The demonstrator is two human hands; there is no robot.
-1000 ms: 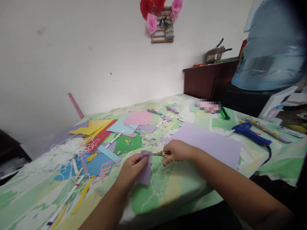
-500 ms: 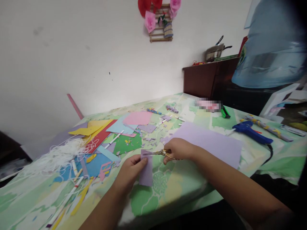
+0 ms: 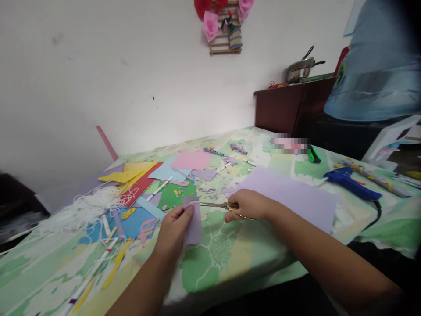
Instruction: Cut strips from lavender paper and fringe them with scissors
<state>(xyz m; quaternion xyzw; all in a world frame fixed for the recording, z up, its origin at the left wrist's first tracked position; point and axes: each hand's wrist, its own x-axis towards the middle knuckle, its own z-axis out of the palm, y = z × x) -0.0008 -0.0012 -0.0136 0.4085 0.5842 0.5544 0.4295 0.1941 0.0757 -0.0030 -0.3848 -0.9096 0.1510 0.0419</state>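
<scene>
My left hand [image 3: 176, 226] pinches a narrow strip of light purple paper [image 3: 194, 228] near its upper end. In my right hand [image 3: 245, 204] is a pair of small gold-handled scissors [image 3: 223, 205], with fingers in the loops. The blades point left and their tips reach the strip's right edge, where a cut shows near the top. Whether the tips still touch the paper I cannot tell. Beyond my right hand lies a large light purple sheet [image 3: 296, 193], partly hidden by my wrist.
Coloured sheets, including a pink one [image 3: 192, 160], and paper scraps spread over the left side. A heap of white string [image 3: 92, 204] lies there too. At right are a blue glue gun [image 3: 351, 182], a green cutter [image 3: 314, 154] and a large water bottle [image 3: 375, 83].
My left hand and the paper strip have shifted left and slightly up. The scissors are now mostly out of the strip, their blades more exposed. The view has turned slightly.
</scene>
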